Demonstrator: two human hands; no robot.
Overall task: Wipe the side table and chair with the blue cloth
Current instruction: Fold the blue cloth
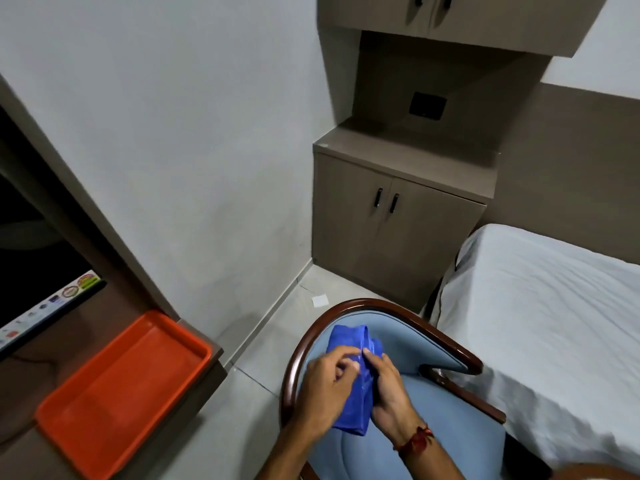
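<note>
The blue cloth [351, 344] is bunched and folded between both my hands, held just above the chair. My left hand [323, 386] pinches its left side and my right hand [388, 393], with a red thread at the wrist, grips its right edge. The chair [446, 344] has a curved dark wooden frame and light blue padding; it stands directly below my hands, its back toward the far wall. The side table [405, 150] is a taupe cabinet with two doors and black handles, in the corner beyond the chair.
An orange tray [117, 382] lies on a brown desk [204, 379] at the left, beside a dark screen. A bed with a white sheet [554, 306] fills the right. Upper cabinets [450, 19] hang over the side table. A white scrap of paper [320, 301] lies on the tiled floor.
</note>
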